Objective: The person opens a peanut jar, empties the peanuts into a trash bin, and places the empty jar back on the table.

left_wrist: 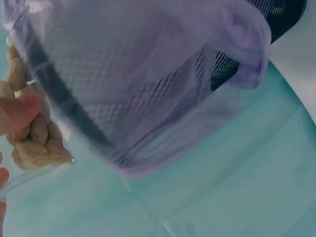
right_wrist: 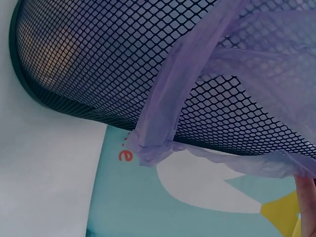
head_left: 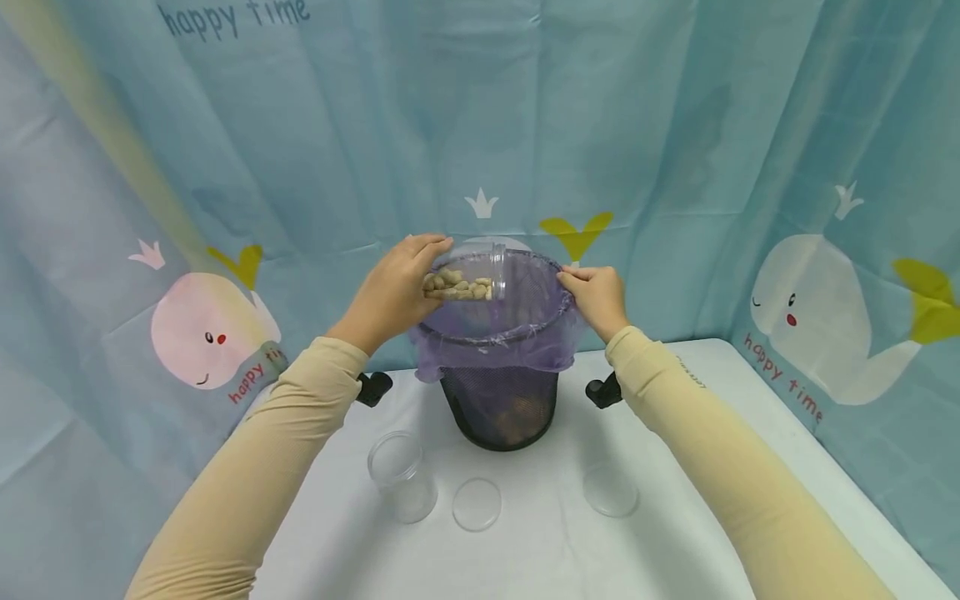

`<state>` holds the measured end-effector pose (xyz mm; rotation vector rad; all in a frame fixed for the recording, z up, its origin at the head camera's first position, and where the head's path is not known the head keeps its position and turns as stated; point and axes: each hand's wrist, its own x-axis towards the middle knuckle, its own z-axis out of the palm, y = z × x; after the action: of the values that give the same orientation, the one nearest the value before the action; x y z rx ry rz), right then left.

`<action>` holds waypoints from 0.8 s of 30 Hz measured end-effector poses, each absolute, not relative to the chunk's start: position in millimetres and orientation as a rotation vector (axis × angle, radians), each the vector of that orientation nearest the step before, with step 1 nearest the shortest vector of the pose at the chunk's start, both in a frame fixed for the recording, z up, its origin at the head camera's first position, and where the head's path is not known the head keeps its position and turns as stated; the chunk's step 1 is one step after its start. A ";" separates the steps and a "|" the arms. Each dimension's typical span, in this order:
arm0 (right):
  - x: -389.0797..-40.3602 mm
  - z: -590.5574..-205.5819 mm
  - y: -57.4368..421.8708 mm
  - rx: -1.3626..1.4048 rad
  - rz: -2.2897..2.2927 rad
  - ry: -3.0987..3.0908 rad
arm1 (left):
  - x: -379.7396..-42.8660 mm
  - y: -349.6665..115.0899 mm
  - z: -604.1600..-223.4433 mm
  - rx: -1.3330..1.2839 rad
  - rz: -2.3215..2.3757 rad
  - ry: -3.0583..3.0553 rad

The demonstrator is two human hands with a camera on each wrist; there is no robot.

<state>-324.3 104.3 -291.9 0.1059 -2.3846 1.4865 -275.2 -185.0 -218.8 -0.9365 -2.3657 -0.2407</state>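
Note:
My left hand (head_left: 396,292) grips a clear plastic jar (head_left: 480,265) lying on its side, its mouth facing right over the wastebasket opening. Peanuts in their shells (head_left: 456,288) lie along the jar's lower side; the left wrist view shows peanuts (left_wrist: 37,131) beside a fingertip. Below stands a black mesh wastebasket (head_left: 487,400) lined with a purple plastic bag (head_left: 525,357) folded over its rim. At the rim's right side, my right hand (head_left: 600,298) pinches the bag edge. Something tan (right_wrist: 57,54) shows through the mesh near the bottom.
On the white table (head_left: 540,550), a second clear jar (head_left: 408,483) stands at the front left. Two clear round lids, a middle lid (head_left: 477,504) and a right lid (head_left: 611,490), lie nearby. Black fittings flank the wastebasket. A printed blue curtain (head_left: 420,108) hangs close behind.

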 end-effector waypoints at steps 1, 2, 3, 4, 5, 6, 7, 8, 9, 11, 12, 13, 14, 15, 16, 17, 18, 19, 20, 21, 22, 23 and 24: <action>-324.1 -291.7 104.2 0.102 1.483 -2.388 | -274.9 -185.3 -218.2 -0.924 -0.258 -2.334; -324.0 -291.4 104.0 0.101 1.479 -2.389 | -274.8 -185.7 -217.6 -0.911 -0.277 -2.305; -323.8 -291.2 103.8 0.101 1.476 -2.388 | -275.1 -186.0 -217.2 -0.904 -0.289 -2.283; -323.7 -290.9 103.7 0.104 1.476 -2.386 | -275.8 -186.4 -217.6 -0.900 -0.292 -2.273; -323.6 -290.7 103.7 0.106 1.467 -2.383 | -276.0 -186.2 -218.0 -0.897 -0.296 -2.274; -323.4 -290.6 103.6 0.106 1.461 -2.381 | -276.3 -186.1 -218.9 -0.899 -0.295 -2.285; -323.2 -290.6 103.7 0.107 1.453 -2.379 | -276.4 -185.7 -220.1 -0.903 -0.288 -2.308; -322.9 -290.6 103.7 0.108 1.451 -2.378 | -276.2 -185.5 -221.6 -0.911 -0.272 -2.342; -322.6 -290.8 103.6 0.107 1.447 -2.381 | -275.8 -185.1 -223.3 -0.921 -0.253 -2.371; -321.7 -291.1 103.7 0.103 1.442 -2.388 | -273.9 -184.5 -225.6 -0.931 -0.240 -2.390; -321.5 -291.0 103.9 0.104 1.443 -2.390 | -273.5 -184.6 -226.2 -0.929 -0.245 -2.374; -321.2 -290.7 104.2 0.104 1.444 -2.389 | -272.9 -184.7 -226.2 -0.925 -0.269 -2.347; -321.2 -290.2 104.4 0.107 1.449 -2.385 | -272.3 -184.9 -225.9 -0.917 -0.290 -2.320; -321.3 -289.6 104.6 0.110 1.452 -2.380 | -272.3 -185.1 -225.4 -0.915 -0.297 -2.298; -321.3 -288.8 104.7 0.115 1.450 -2.378 | -272.3 -185.5 -224.8 -0.915 -0.297 -2.285; -321.3 -288.0 104.6 0.119 1.447 -2.378 | -272.8 -186.3 -224.4 -0.914 -0.297 -2.277; -321.3 -287.3 104.3 0.123 1.443 -2.379 | -273.3 -187.0 -224.3 -0.916 -0.293 -2.273; -321.1 -287.0 103.9 0.126 1.438 -2.380 | -273.2 -187.5 -224.2 -0.923 -0.284 -2.280; -321.5 -287.3 103.7 0.129 1.431 -2.381 | -273.1 -188.0 -224.4 -0.930 -0.262 -2.296; -321.6 -287.8 103.6 0.127 1.423 -2.388 | -273.2 -188.3 -224.2 -0.943 -0.243 -2.301; -321.8 -288.4 103.4 0.126 1.414 -2.393 | -273.4 -188.7 -224.0 -0.949 -0.235 -2.294; -322.0 -289.2 103.5 0.123 1.409 -2.395 | -273.3 -189.1 -223.2 -0.946 -0.241 -2.274; -322.4 -290.0 103.6 0.120 1.404 -2.397 | -272.8 -189.2 -221.9 -0.935 -0.256 -2.252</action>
<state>-322.4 103.6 -290.0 0.1204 -2.3967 1.4039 -272.8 -189.2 -221.9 -0.9354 -2.2519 -0.2564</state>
